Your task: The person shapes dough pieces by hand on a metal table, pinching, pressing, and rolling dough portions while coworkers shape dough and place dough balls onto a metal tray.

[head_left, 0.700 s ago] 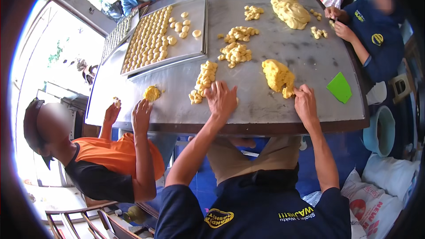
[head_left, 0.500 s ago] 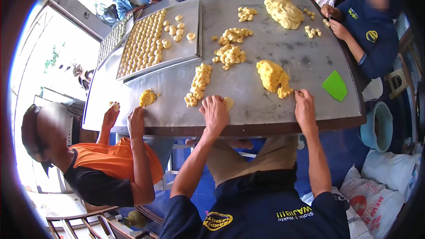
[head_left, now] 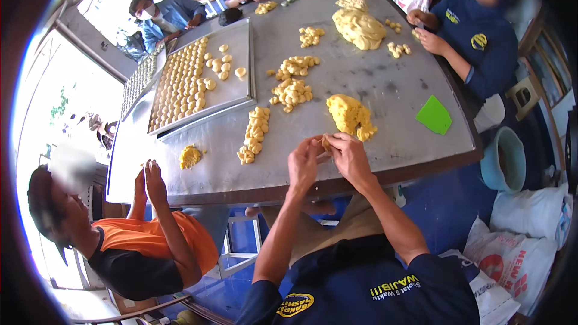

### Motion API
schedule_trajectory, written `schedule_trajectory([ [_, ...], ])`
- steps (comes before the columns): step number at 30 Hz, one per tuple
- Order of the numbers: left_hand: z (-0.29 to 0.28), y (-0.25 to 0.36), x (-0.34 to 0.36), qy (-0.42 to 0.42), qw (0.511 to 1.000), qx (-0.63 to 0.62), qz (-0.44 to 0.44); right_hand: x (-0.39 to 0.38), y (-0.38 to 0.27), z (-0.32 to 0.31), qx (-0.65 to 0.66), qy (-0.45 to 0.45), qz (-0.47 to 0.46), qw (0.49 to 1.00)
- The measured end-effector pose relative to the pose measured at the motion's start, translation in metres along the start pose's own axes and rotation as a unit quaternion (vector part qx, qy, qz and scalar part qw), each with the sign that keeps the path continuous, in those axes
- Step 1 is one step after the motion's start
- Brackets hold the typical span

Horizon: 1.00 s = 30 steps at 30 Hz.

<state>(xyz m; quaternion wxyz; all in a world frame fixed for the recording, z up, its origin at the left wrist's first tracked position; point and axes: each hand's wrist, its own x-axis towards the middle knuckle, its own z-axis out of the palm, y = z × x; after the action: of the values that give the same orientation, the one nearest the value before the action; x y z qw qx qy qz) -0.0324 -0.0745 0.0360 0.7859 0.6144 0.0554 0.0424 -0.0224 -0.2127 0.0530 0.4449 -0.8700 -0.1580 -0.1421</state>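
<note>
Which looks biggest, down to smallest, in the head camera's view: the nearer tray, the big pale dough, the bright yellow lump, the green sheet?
1. Nearer tray
2. Big pale dough and bright yellow lump: too alike to rank
3. Green sheet

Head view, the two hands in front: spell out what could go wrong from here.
1. The right hand is close to the crumbly yellow mound, so a knuckle could brush it and knock bits loose.
2. The loose row of dough pieces lies to the left of the left hand; a sideways swing might scatter it.
3. The hands meet not far from the near table edge, so anything slipping from them could roll off.
</note>
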Motion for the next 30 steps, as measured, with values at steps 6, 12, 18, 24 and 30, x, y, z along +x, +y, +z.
schedule_trajectory([
  [6,-0.054,-0.013,0.029,-0.037,0.904,0.419,0.071,0.016,-0.019,0.028,0.066,-0.074,-0.152,0.983],
  [12,-0.044,-0.018,0.018,0.083,0.907,0.397,0.114,0.023,-0.029,0.034,0.038,-0.142,-0.060,0.987],
  [18,-0.064,-0.014,0.025,-0.023,0.925,0.362,0.111,0.024,-0.031,0.046,0.027,-0.079,-0.118,0.989],
  [24,-0.048,-0.009,0.022,-0.080,0.925,0.353,0.115,0.063,0.010,0.032,0.064,-0.231,0.098,0.966],
  [30,-0.080,-0.023,0.030,-0.045,0.974,0.221,0.010,0.046,-0.003,-0.003,0.050,-0.090,-0.028,0.994],
])
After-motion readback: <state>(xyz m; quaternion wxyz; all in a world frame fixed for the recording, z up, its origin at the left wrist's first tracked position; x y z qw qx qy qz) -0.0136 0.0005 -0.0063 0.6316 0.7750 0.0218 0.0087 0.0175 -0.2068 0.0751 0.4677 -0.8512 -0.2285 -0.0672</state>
